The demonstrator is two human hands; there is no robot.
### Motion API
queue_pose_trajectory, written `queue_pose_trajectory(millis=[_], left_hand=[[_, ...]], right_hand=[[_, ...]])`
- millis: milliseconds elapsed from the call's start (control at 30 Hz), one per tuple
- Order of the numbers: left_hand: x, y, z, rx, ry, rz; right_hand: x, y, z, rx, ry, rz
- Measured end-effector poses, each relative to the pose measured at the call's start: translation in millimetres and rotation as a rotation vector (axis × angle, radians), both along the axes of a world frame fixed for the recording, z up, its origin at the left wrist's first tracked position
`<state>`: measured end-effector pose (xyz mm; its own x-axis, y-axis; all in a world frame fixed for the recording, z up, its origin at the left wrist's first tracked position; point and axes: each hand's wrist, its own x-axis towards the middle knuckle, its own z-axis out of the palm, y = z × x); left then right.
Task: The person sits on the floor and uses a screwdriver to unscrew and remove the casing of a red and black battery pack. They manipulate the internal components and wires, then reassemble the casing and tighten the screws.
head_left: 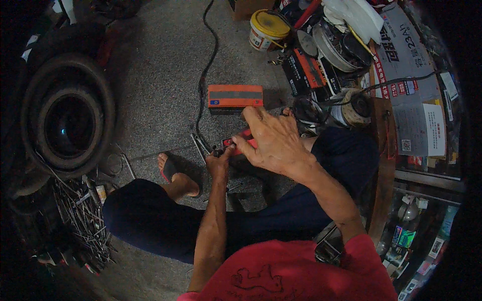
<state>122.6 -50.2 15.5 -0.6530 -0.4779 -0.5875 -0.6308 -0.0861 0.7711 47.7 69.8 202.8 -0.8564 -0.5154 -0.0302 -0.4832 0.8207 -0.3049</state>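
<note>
While the left hand pinches the left end of a red object at mid-frame, the right hand arches over it, thumb and fingers parted, grip unclear.

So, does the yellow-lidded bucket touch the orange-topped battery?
Apart: the head view shows grey floor between the yellow-lidded bucket and the orange-topped battery.
</note>
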Motion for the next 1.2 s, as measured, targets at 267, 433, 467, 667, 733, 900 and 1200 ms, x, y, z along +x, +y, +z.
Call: queue_pose_trajectory(millis=[267, 433, 467, 667, 733, 900, 1200], left_hand=[[0.0, -0.4, -11.5, -0.049, -0.068, -0.024], [1.5, -1.4, -16.3, 0.009, -0.025, 0.008], [1.9, -2.3, -17.2, -0.004, -0.049, -0.006], [2.5, -3.0, -46.7, -0.154, 0.033, -0.064], [5.8, 2.7, -47.4, -0.063, 0.041, -0.084], [8.0, 11.8, -66.3, -0.074, -0.018, -0.105], [6.8, -0.3, -78.0, -0.228, -0.188, -0.232]], right_hand=[[-2.7, -2.6, -1.5, 0.004, -0.226, -0.092], [-1.5, 4.5, -7.1, -0.096, 0.070, 0.024], [-1.7, 4.8, -7.5, -0.136, 0.098, 0.042], [-1.0, -5.8, 4.9, 0.042, -0.156, -0.111], [-1.9, -6.2, 9.2, 0.104, -0.170, -0.124], [-3.8, 4.7, 10.2, -0.020, -0.102, 0.015], [-5.1, -1.0, 23.8, 0.087, -0.348, -0.081]])
